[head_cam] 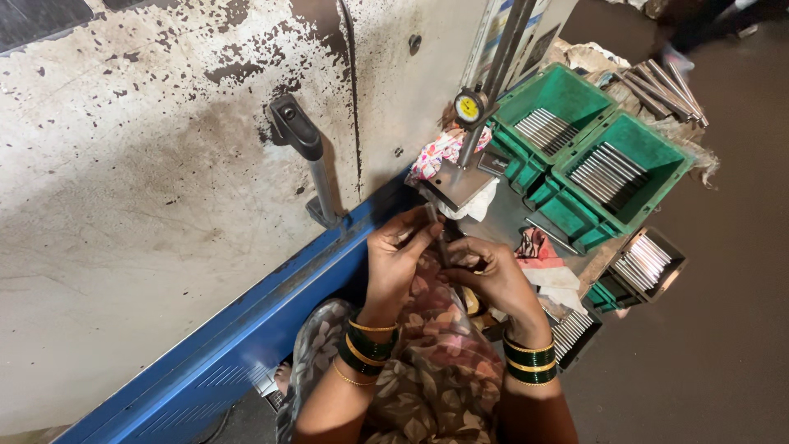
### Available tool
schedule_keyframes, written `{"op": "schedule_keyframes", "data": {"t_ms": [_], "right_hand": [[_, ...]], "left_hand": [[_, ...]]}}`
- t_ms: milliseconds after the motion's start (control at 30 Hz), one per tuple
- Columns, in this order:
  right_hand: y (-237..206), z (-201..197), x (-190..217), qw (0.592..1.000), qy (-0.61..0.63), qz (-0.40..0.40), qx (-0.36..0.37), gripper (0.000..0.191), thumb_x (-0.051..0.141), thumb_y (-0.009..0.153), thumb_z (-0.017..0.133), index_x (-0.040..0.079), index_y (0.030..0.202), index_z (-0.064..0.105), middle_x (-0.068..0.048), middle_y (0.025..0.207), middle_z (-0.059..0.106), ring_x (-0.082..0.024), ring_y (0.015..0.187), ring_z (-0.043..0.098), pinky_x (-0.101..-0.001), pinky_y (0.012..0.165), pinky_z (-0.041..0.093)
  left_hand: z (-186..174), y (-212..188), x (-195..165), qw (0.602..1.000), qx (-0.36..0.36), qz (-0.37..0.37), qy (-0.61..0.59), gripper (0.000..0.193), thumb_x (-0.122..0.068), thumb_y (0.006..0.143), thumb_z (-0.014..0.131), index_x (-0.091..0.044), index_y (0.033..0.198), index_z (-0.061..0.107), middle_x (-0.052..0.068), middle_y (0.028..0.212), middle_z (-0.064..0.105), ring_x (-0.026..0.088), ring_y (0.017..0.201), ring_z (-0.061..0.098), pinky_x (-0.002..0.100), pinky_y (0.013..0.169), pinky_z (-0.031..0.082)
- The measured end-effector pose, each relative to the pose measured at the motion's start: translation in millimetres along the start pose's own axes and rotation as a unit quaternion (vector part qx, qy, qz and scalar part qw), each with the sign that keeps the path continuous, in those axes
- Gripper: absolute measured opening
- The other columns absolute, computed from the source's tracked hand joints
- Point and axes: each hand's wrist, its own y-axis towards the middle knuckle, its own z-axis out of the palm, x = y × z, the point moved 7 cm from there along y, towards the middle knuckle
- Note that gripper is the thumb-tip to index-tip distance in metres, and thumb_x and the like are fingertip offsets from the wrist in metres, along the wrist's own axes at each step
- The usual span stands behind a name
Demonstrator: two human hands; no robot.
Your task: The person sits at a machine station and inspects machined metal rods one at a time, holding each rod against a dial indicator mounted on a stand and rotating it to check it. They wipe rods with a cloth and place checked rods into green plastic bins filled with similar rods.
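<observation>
My left hand (396, 256) and right hand (491, 275) together, fingers of both pinching a thin rod (436, 231), just below the gauge stand (457, 182), green bins (610, 168) at two o'clock.

Thin dark metal rod (436, 234), roughly upright, pinched between both hands just below the gauge stand's base plate.
</observation>
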Motion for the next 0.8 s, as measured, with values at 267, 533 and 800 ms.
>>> {"op": "schedule_keyframes", "data": {"t_ms": [267,533,800], "right_hand": [[-6.2,0.6,-10.4,0.992,0.109,0.021,0.053,0.035,-0.007,0.088,0.071,-0.004,0.123,0.069,-0.011,0.100,0.079,-0.017,0.090,0.076,-0.0307,0.080,0.061],[-10.1,2.5,-8.5,0.976,0.182,0.010,0.117,0.037,-0.006,0.094,0.062,-0.007,0.131,0.064,-0.012,0.104,0.077,-0.018,0.092,0.073,-0.0314,0.081,0.059],[-6.2,1.5,-6.3,0.985,0.128,0.017,0.113,0.033,-0.002,0.095,0.065,-0.005,0.128,0.068,-0.012,0.102,0.079,-0.017,0.086,0.073,-0.0299,0.075,0.059]], "left_hand": [[7.2,1.2,6.1,0.996,0.071,-0.022,-0.056,0.027,-0.005,0.099,0.067,0.003,0.124,0.071,0.009,0.108,0.078,0.011,0.097,0.071,0.025,0.084,0.058],[13.4,-0.4,2.7,0.993,0.098,-0.045,-0.051,0.026,-0.010,0.101,0.067,0.003,0.123,0.073,0.011,0.107,0.078,0.009,0.086,0.069,0.026,0.076,0.058],[15.5,-5.1,-1.3,0.995,0.077,-0.032,-0.051,0.022,-0.005,0.098,0.069,0.004,0.118,0.072,0.010,0.107,0.078,0.009,0.090,0.069,0.025,0.079,0.057]]}}
